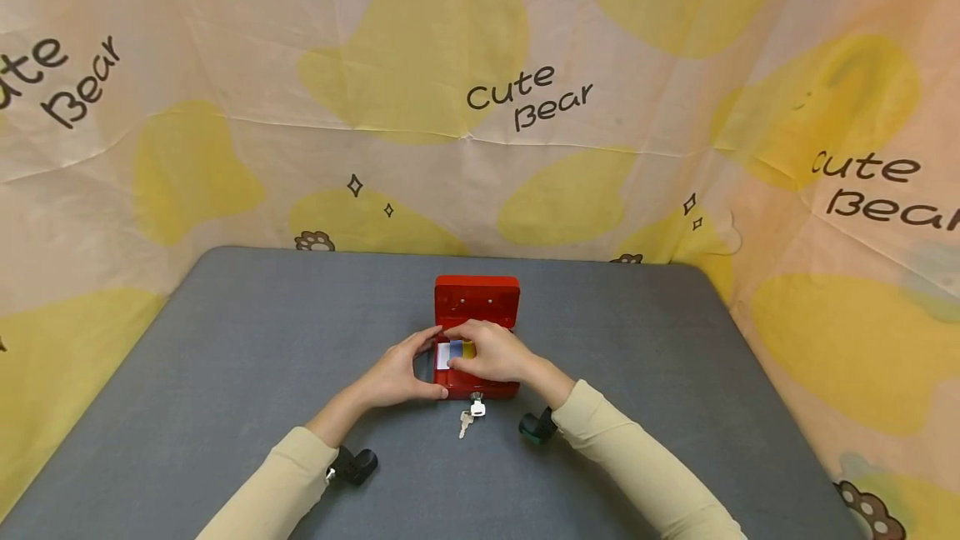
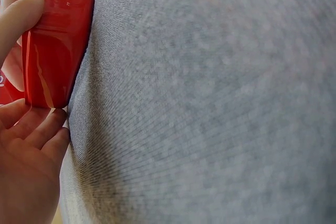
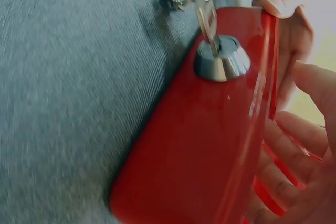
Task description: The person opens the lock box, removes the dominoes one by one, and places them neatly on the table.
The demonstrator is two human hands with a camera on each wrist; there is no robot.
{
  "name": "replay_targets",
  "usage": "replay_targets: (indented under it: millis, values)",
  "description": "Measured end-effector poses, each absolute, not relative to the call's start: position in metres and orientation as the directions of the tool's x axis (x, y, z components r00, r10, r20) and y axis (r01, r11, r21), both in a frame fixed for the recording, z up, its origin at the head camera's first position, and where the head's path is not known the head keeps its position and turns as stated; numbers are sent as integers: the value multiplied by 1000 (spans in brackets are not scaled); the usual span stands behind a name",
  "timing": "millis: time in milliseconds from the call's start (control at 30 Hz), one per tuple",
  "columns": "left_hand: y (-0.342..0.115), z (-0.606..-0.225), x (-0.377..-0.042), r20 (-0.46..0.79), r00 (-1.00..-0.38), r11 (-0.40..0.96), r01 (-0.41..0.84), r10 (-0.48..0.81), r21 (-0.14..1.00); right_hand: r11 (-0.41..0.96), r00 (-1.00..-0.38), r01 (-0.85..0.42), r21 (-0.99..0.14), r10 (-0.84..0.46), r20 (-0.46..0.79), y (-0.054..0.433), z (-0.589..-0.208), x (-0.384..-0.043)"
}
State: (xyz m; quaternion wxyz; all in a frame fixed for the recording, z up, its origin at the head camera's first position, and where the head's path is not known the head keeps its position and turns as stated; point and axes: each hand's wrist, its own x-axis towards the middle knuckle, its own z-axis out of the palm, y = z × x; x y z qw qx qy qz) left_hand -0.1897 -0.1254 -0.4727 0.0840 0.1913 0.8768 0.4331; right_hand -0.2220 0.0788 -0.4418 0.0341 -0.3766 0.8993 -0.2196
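A red metal cash box (image 1: 495, 392) stands on the table with its lid (image 1: 477, 298) raised at the back. My left hand (image 1: 393, 373) grips the box's left side, thumb on the front corner and fingers along the side. Over the box's inside reaches my right hand (image 1: 495, 352), its thumb and fingers spread apart. Beneath it lies a flat white, blue and yellow piece (image 1: 444, 355), partly covered by that hand; whether the fingers touch it is unclear. A key (image 3: 207, 17) sits in the silver lock (image 3: 223, 64) on the front, and a second key (image 1: 466, 423) hangs from it.
The grey cloth-covered table (image 1: 300, 307) extends around the box on all sides. Behind and beside it hangs a printed curtain (image 1: 420, 48) with yellow patches and lettering. A dark camera mount is strapped at each wrist.
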Motion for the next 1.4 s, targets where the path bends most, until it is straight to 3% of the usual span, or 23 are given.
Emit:
replay_targets:
  millis: [1133,1400]
  values:
    - [-127,-474,-191,40,-911,549,281,410,787,644,-711,-678,-355,-697,95,67,-454,-218]
    - [-127,-474,-191,41,-908,542,284,416,791,652,-696,-703,-286,-713,84,65,-457,-219]
